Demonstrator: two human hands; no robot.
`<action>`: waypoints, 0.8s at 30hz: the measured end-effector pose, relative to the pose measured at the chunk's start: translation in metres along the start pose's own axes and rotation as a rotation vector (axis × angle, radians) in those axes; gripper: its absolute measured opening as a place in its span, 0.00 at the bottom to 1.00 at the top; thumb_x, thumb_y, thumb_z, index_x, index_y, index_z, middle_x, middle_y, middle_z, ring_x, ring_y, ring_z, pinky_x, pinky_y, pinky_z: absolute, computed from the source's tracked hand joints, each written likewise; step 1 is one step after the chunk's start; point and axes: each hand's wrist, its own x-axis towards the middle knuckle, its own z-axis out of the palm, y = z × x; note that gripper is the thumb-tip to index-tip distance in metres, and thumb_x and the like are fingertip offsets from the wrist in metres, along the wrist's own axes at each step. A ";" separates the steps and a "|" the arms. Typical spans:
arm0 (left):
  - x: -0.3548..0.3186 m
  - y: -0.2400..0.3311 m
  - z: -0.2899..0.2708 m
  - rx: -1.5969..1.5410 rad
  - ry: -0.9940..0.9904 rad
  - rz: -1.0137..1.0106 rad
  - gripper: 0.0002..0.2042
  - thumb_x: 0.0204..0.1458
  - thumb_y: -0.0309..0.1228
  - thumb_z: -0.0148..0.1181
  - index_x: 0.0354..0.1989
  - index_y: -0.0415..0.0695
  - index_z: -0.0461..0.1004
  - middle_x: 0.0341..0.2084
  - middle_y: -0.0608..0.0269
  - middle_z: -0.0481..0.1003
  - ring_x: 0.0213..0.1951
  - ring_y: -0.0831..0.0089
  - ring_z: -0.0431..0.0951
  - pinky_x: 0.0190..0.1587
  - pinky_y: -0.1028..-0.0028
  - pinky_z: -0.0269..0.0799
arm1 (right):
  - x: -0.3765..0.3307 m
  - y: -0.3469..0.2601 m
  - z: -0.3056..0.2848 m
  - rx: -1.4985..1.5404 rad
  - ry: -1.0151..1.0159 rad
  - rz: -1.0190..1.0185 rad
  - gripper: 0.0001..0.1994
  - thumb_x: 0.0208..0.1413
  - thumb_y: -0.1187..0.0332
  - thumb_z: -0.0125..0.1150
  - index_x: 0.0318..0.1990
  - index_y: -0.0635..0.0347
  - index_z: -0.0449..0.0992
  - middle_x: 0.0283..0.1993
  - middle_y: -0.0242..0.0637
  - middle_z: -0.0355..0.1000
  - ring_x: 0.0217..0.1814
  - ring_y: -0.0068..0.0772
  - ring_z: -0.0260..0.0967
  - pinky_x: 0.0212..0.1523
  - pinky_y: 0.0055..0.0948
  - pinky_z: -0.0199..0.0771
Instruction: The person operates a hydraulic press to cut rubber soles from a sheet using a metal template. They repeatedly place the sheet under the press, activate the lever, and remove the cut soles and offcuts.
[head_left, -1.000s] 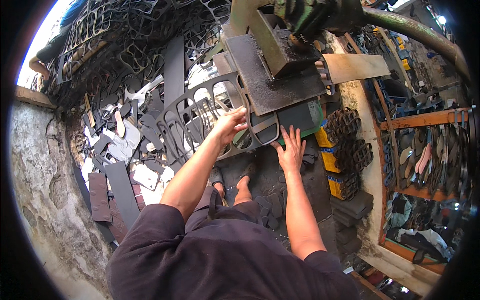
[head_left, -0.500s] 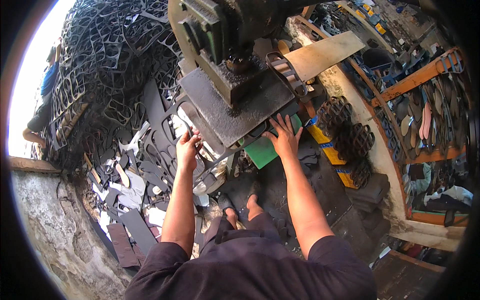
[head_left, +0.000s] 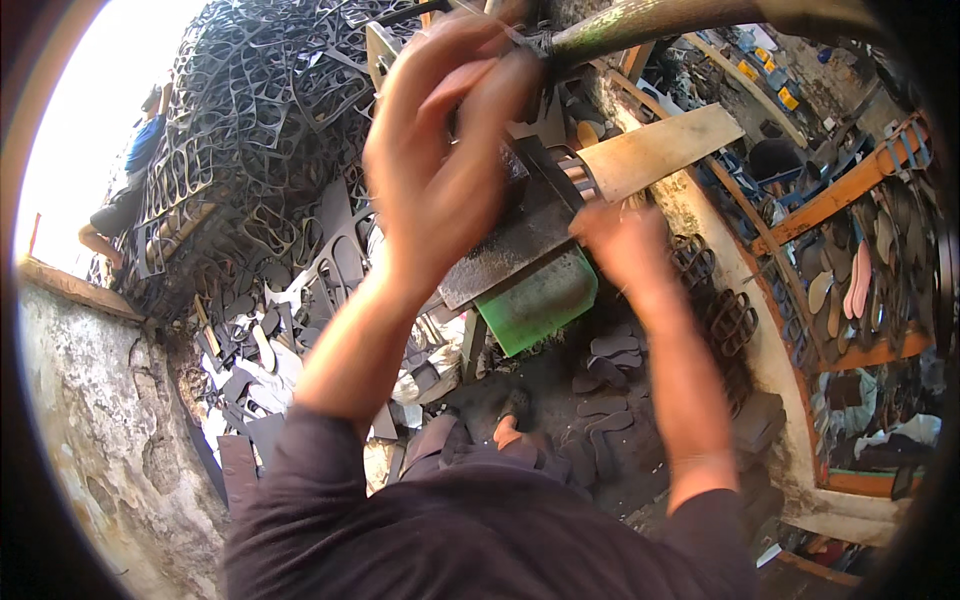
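My left hand (head_left: pixel 440 150) is raised high in front of the press, smeared by motion. Its fingers curve toward the top of the press, and whether they grip anything cannot be made out. My right hand (head_left: pixel 625 245), also blurred, is at the right edge of the dark press table (head_left: pixel 515 255), beside a cutting die with crossbars (head_left: pixel 575 178). Its fingers look bent, but their hold is unclear. A green block (head_left: pixel 540 305) shows at the table's near side. Most of the press head is hidden behind my left hand.
A pole (head_left: pixel 650 28) crosses above the press. A pale board (head_left: pixel 660 140) sticks out to the right. Left lies a big heap of cut-out black sheet scraps (head_left: pixel 260 110). Dark sole pieces (head_left: pixel 610 355) lie on the floor. Shelves of soles (head_left: pixel 870 260) stand at right.
My left hand has let go of the dark cut-out sheet and risen toward the top of the press. My right hand has moved from the table's near edge to its right side.
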 end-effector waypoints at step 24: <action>-0.275 -0.056 0.088 0.434 -1.031 0.277 0.30 0.57 0.46 0.65 0.64 0.45 0.67 0.65 0.48 0.67 0.72 0.52 0.61 0.76 0.43 0.46 | -0.220 0.103 0.030 -0.428 0.605 0.421 0.41 0.54 0.38 0.68 0.69 0.51 0.67 0.63 0.45 0.73 0.67 0.52 0.68 0.68 0.57 0.59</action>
